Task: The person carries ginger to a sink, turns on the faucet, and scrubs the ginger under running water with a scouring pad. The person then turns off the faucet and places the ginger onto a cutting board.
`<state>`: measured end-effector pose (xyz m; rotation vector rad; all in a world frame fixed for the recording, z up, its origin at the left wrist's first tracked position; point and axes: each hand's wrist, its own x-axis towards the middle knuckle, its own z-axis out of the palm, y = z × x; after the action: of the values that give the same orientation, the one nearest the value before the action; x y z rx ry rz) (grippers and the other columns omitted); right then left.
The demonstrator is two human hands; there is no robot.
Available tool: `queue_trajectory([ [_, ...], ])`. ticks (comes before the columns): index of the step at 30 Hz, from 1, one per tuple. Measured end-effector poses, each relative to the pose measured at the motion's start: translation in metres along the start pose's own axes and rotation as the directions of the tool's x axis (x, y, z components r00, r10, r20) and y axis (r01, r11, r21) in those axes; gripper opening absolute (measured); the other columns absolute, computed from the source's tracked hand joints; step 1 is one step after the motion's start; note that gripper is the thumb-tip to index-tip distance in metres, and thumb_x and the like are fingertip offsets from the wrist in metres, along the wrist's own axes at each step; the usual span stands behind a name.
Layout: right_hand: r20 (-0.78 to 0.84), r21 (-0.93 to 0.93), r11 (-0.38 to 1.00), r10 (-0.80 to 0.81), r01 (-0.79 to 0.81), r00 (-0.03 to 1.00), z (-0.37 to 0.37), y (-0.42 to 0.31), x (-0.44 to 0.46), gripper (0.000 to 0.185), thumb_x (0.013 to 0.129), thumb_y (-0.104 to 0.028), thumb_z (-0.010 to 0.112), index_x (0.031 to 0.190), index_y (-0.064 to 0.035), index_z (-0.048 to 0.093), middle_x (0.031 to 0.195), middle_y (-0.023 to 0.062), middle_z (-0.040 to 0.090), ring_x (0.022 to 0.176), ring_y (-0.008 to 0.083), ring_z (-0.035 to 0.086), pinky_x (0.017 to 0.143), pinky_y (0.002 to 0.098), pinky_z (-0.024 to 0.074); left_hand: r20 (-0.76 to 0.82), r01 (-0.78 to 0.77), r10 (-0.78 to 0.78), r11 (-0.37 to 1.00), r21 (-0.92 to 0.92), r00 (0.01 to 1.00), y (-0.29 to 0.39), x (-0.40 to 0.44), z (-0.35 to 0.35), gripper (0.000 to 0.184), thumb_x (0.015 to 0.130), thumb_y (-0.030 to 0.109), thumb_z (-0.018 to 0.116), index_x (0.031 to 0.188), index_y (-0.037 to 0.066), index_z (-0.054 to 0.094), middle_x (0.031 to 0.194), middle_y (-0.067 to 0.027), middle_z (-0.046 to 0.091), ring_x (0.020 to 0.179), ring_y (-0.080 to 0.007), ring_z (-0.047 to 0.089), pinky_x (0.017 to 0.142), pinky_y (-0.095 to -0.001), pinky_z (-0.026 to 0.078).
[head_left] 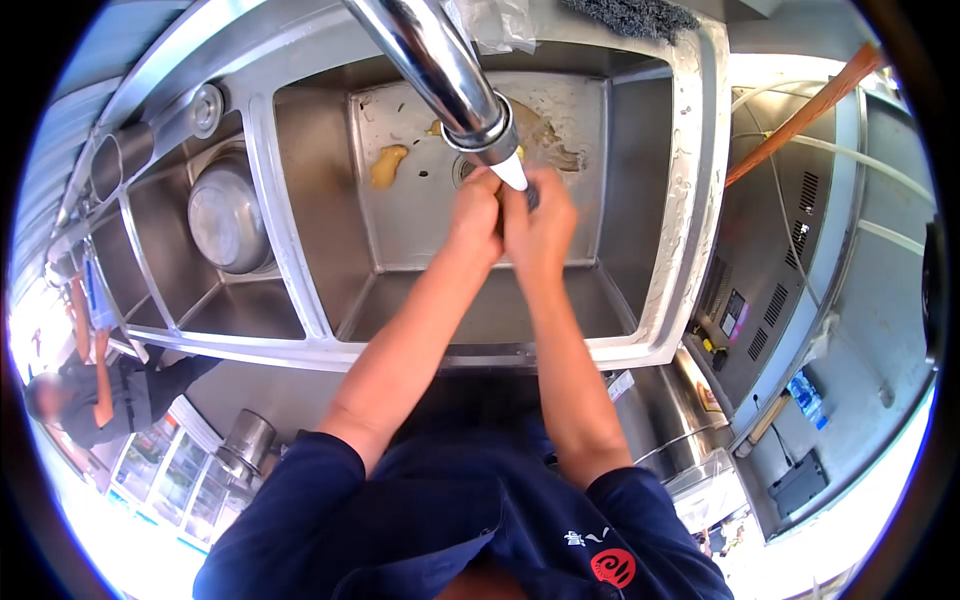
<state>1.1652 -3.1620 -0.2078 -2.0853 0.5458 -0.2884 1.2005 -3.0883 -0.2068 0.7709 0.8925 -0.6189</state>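
Observation:
A large steel sink basin lies below a shiny metal faucet, whose white stream or tip comes down between my hands. My left hand is closed, just left of the faucet's end. Right beside it, my right hand is closed around a small dark object, only partly visible. The two hands touch or nearly touch. What my left hand holds, if anything, is hidden. A yellowish-brown scrap lies on the basin floor near the drain, with more yellowish residue behind the faucet.
A metal pot sits in the neighbouring basin at left. A dark scrubbing cloth and clear plastic lie on the back rim. A wooden stick and hoses are at right. Another person stands at far left.

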Motion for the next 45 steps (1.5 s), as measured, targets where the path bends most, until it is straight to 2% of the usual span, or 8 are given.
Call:
queue_trajectory([
  [5,0.125,-0.015,0.969,0.246,-0.246,0.961,-0.014,-0.012,0.047,0.017,0.084,-0.009,0.070,0.097,0.0015,0.068,0.096,0.0248,0.069,0.094,0.0442,0.065,0.085,0.0454,0.0520,0.205,-0.028,0.006,0.994,0.104,0.979,-0.010,-0.007,-0.021,0.047,0.104,0.015,0.050,0.149,0.004,0.045,0.119,-0.0100,0.066,0.110,-0.0188,0.062,0.102,-0.0343,0.046],
  [9,0.005,-0.092,0.981,-0.169,0.169,0.986,-0.010,-0.019,-0.001,0.017,0.089,-0.015,0.070,0.097,0.0001,0.067,0.095,0.0223,0.070,0.090,0.0389,0.068,0.079,0.0440,0.0511,0.026,0.064,-0.065,0.998,0.029,0.998,0.007,-0.006,-0.008,0.032,0.102,0.015,0.053,0.132,0.002,0.058,0.116,-0.0123,0.067,0.101,-0.0214,0.067,0.085,-0.0388,0.058],
  [12,0.133,-0.189,0.982,0.015,0.010,0.991,-0.014,-0.016,0.052,0.017,0.082,-0.010,0.072,0.096,-0.0004,0.068,0.098,0.0246,0.070,0.096,0.0432,0.066,0.086,0.0463,0.0504,0.224,0.037,-0.049,0.998,0.058,0.973,-0.006,-0.004,-0.038,0.032,0.104,0.016,0.052,0.130,-0.003,0.056,0.120,-0.0141,0.065,0.112,-0.0250,0.064,0.097,-0.0375,0.055],
  [17,0.071,0.069,0.935,0.344,-0.349,0.936,-0.041,-0.022,0.065,0.027,0.091,-0.020,0.073,0.107,0.0024,0.067,0.095,0.0090,0.069,0.088,0.0149,0.063,0.079,0.0321,0.0509,0.282,0.117,-0.071,0.982,-0.150,0.957,0.008,-0.007,-0.030,0.031,0.105,0.018,0.054,0.127,-0.004,0.055,0.126,-0.0145,0.062,0.123,-0.0271,0.060,0.111,-0.0403,0.049],
  [20,0.017,0.149,0.977,0.151,-0.152,0.988,-0.032,-0.016,0.042,0.033,0.089,-0.021,0.073,0.113,0.0009,0.065,0.106,0.0179,0.070,0.095,0.0337,0.067,0.086,0.0399,0.0520,0.254,0.068,-0.019,0.980,-0.187,0.967,0.006,-0.002,-0.015,0.030,0.104,0.021,0.058,0.123,-0.002,0.056,0.125,-0.0144,0.063,0.121,-0.0272,0.060,0.106,-0.0385,0.052],
  [25,0.017,-0.006,1.000,-0.016,0.016,1.000,-0.001,-0.039,-0.010,0.018,0.086,-0.009,0.068,0.102,-0.0014,0.063,0.099,0.0210,0.064,0.094,0.0413,0.060,0.084,0.0460,0.0487,0.185,0.153,-0.135,0.984,-0.091,0.974,0.011,0.012,-0.015,0.029,0.104,0.016,0.050,0.127,0.001,0.058,0.120,-0.0116,0.065,0.106,-0.0214,0.065,0.089,-0.0372,0.056],
  [40,0.119,-0.026,0.997,-0.065,0.069,0.991,-0.013,-0.024,0.015,0.011,0.085,-0.006,0.067,0.095,-0.0021,0.062,0.091,0.0223,0.063,0.086,0.0419,0.060,0.077,0.0497,0.0466,0.013,0.074,-0.073,0.996,-0.054,0.997,0.015,-0.006,0.003,0.024,0.108,0.013,0.040,0.117,0.003,0.060,0.110,-0.0076,0.068,0.096,-0.0196,0.064,0.089,-0.0389,0.053],
  [45,0.018,-0.202,0.966,-0.161,0.162,0.987,-0.013,-0.014,0.039,0.014,0.088,-0.011,0.070,0.098,-0.0013,0.064,0.094,0.0206,0.066,0.088,0.0393,0.063,0.079,0.0440,0.0492,0.161,0.112,-0.088,0.983,-0.147,0.983,0.015,-0.014,-0.011,0.026,0.107,0.019,0.048,0.124,-0.001,0.054,0.124,-0.0146,0.062,0.117,-0.0279,0.061,0.105,-0.0457,0.051],
])
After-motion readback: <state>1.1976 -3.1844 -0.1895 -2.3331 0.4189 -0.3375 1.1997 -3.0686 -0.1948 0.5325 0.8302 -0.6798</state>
